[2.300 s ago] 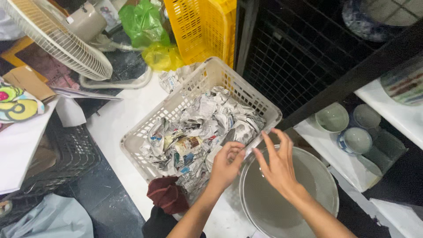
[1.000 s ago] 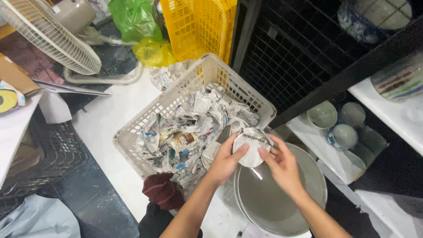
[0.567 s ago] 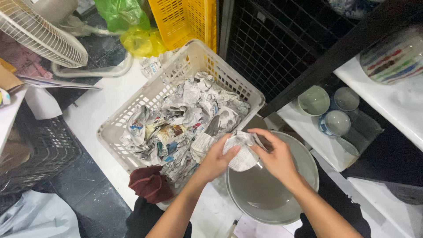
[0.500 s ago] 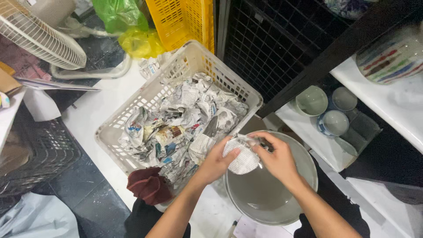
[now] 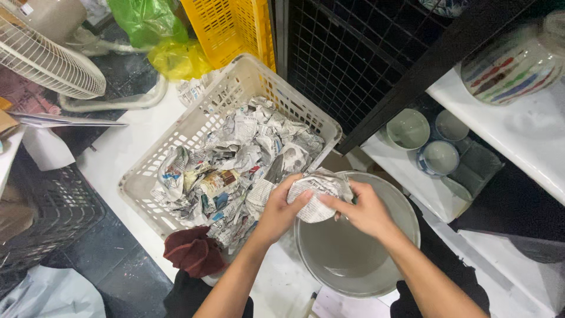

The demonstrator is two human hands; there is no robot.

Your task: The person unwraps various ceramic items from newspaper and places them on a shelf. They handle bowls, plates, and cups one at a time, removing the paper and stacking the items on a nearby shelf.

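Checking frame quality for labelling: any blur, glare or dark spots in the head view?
Head view: hands and newspaper-wrapped bundle sharp, no motion blur; soft glare in the grey bowl; black wire rack and lower shelf underexposed; wide-angle bending at edges.

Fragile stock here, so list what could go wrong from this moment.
The round newspaper-wrapped item, held by the left hand and right hand above the large grey bowl, could slip and strike it. The small bowls near the white shelf edge beside the right arm could be knocked.
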